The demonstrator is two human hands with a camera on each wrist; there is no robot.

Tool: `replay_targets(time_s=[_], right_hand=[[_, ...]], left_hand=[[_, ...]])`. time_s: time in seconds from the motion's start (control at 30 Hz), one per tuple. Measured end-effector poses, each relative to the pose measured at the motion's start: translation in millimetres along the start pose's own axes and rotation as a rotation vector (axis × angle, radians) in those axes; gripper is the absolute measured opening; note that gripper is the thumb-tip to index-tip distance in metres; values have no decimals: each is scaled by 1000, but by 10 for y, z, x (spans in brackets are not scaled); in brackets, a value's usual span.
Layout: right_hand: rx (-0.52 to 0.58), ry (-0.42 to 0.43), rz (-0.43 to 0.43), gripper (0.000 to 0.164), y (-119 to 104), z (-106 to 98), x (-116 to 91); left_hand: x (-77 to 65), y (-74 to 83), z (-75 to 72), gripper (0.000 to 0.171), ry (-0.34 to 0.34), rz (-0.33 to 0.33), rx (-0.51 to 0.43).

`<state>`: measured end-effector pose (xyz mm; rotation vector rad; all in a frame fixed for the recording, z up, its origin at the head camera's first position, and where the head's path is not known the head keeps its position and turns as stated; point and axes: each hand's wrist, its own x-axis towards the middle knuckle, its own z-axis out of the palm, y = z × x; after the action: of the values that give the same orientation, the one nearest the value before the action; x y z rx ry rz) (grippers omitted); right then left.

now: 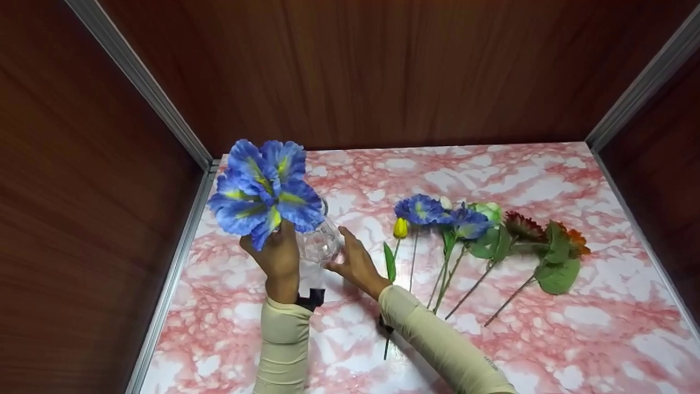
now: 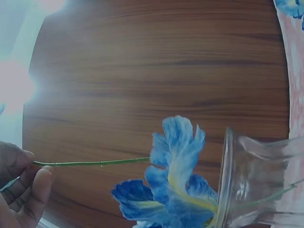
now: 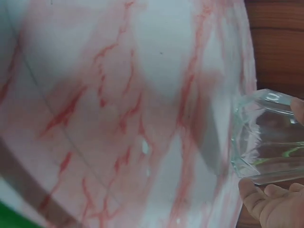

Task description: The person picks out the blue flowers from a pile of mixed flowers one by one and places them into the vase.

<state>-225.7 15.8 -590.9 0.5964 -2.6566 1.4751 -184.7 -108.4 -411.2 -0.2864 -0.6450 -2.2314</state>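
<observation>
My left hand (image 1: pixel 280 260) pinches a thin green flower stem (image 2: pixel 99 163) between thumb and fingers. From there the stem runs toward the mouth of a clear glass vase (image 1: pixel 317 245). A blue artificial flower (image 2: pixel 175 190) with yellow streaks rests at the vase rim in the left wrist view, and a green stem shows inside the glass. In the head view large blue petals (image 1: pixel 262 189) spread over the left hand and hide part of it and of the vase. My right hand (image 1: pixel 358 265) grips the lower vase, thumb and fingers on opposite sides.
Right of the vase lie a yellow tulip (image 1: pixel 401 227), blue flowers (image 1: pixel 421 209), a pale green bloom (image 1: pixel 486 210), a dark red flower (image 1: pixel 525 225) and an orange one (image 1: pixel 577 242). Wooden panels (image 1: pixel 350 71) enclose the pink marbled table (image 1: pixel 618 323) at the back and sides.
</observation>
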Motion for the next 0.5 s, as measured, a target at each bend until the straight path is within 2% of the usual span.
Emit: replay_targets(time_s=[0.03,0.07,0.1,0.2,0.3,0.5], right_hand=[[-6,-4,1,91,4,13,-1],[-11,-5,-1,91,7,27,1],[-20,-8,-2,90,7,40,8],[-59,-11,13,90,3,73,40],[-104,-1,41,89,6,80,93],[-139,-24,88,92,-12,66,225]], left_hand=[[12,-12,-21,44,-23,70,166],[26,-19,-40,42,-52,102,247],[38,-29,-64,41,-69,166,391],[66,-42,-115,28,-92,246,631],[81,-44,-141,20,-77,244,765],[91,-27,-170,14,-80,227,935]])
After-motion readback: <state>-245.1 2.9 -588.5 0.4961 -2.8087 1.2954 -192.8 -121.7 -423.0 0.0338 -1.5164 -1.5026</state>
